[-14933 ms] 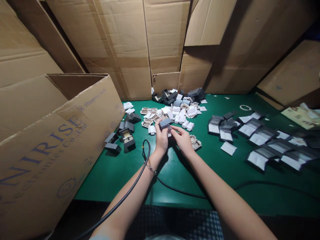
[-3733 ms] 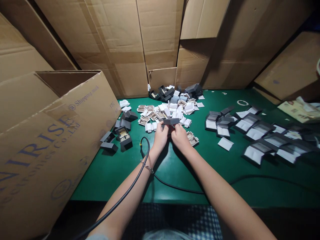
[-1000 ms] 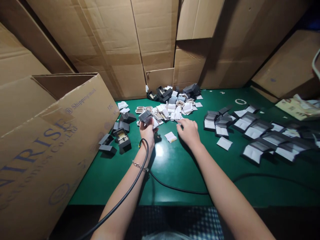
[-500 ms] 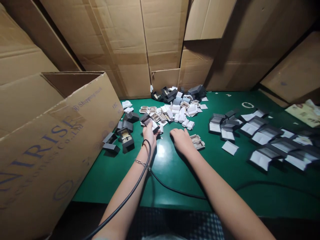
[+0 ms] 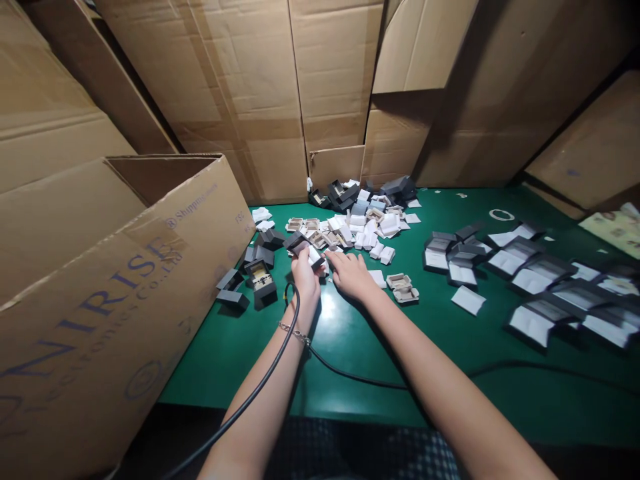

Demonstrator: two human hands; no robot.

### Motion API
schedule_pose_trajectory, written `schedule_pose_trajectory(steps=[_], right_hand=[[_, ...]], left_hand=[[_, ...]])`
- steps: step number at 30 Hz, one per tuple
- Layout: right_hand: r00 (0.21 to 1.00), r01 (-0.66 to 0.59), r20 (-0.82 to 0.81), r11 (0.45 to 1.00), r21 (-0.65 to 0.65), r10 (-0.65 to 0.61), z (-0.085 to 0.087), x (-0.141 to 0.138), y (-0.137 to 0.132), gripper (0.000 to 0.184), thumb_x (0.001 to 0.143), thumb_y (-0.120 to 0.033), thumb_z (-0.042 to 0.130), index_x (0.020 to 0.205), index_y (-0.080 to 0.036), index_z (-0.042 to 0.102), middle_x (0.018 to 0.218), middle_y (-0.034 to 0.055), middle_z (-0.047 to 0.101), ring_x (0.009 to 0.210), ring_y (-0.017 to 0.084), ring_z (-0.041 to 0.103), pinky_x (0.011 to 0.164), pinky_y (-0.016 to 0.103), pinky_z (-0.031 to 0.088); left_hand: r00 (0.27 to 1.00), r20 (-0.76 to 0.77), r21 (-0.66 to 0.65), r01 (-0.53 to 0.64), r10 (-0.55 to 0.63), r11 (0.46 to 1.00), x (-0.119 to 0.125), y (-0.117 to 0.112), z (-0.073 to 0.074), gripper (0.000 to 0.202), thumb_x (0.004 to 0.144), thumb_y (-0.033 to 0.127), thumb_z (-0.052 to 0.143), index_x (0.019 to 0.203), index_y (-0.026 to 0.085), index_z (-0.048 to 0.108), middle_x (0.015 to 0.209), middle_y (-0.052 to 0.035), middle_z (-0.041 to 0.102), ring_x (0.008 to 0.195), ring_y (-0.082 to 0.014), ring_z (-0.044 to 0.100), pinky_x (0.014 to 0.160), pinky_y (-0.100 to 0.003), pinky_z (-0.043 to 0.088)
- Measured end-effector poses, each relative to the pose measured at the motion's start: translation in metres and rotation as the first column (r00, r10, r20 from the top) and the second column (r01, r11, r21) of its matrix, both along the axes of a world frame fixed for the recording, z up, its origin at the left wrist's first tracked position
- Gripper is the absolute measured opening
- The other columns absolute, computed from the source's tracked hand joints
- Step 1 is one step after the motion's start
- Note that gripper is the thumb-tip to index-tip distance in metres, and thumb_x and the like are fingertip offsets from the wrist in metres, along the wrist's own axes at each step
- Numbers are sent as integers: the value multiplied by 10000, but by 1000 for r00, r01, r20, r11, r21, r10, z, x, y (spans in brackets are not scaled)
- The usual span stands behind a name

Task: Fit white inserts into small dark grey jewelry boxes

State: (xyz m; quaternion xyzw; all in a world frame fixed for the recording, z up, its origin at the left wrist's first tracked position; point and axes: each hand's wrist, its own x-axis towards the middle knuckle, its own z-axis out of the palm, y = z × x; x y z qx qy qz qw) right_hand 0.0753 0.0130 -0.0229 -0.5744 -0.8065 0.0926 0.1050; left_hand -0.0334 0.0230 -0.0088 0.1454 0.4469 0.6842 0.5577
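My left hand (image 5: 306,275) is closed around a small black box (image 5: 299,241) whose lid stands up and whose inside shows white. Just to the right, my right hand (image 5: 350,273) has its fingers stretched toward the box's edge, and I see nothing in its grip. Whether its fingertips touch the box I cannot tell. By the right wrist lie a white piece (image 5: 377,279) and a beige moulded insert (image 5: 403,289). Several black boxes lie left of my hands, among them one with a beige insert (image 5: 261,279).
Beyond my hands spreads a pile of white and beige inserts (image 5: 367,233) on the green table (image 5: 350,353). Several open black boxes (image 5: 535,320) stand at the right. A large carton (image 5: 200,220) fills the left side. A black cable (image 5: 270,367) crosses my left forearm.
My right hand has moved left, close to the box in my left hand, and its fingers have stretched out. The white piece by the right wrist now shows. The view has shifted slightly.
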Motion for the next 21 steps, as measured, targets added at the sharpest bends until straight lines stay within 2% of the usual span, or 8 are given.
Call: schedule_pose_trajectory(steps=[5,8,10,13,15,18,21], right_hand=[[995,70,65,996,60,-74,2,1,-7,540,901,-283,404,1415,-127,347,1212,156,563,1113,292,504,1055,564,246],[982,125,137,992,32,-128,6,7,-13,417,908,-308,430,1246,-85,533,1060,158,613,1048,292,550,1049,540,259],[974,138,181,990,20,-139,10,11,-17,350,909,-320,443,1108,-92,618,1033,162,611,1028,296,559,1022,516,302],[973,123,194,992,19,-124,14,17,-21,315,895,-319,480,1059,-104,641,1092,177,580,1046,297,544,917,417,411],[980,105,171,994,5,-105,14,21,-20,305,898,-304,472,1054,-103,640,1089,177,586,1052,291,543,853,359,445],[992,89,93,996,-3,-88,11,26,-16,332,925,-258,397,1121,-90,605,1023,170,636,1010,272,581,852,346,453],[990,112,-84,994,2,-111,5,32,-9,404,904,-144,351,1265,-80,520,1077,174,652,1006,248,609,894,353,453]], left_hand=[[999,28,-6,33,-33,999,0,-1,1,83,745,228,535,783,155,522,589,18,564,497,-105,587,401,-174,384],[995,40,-37,95,-94,995,3,-1,3,45,756,191,508,745,147,511,574,7,557,493,-110,584,418,-188,406],[991,54,-39,123,-121,992,5,-2,4,24,752,160,501,740,141,508,604,-5,573,530,-116,607,457,-196,438],[986,54,3,158,-158,987,8,-4,4,14,736,135,527,749,135,521,692,-19,607,617,-124,645,534,-202,478],[980,35,28,193,-194,981,9,-5,4,28,733,134,555,756,137,539,735,-20,623,663,-124,657,567,-198,484],[970,8,35,243,-244,969,9,-5,4,37,740,142,595,771,140,575,771,-15,646,670,-100,642,584,-182,480],[962,-2,16,273,-273,962,10,-5,5,28,755,142,611,775,132,593,782,-18,657,634,-65,609,585,-161,475]])
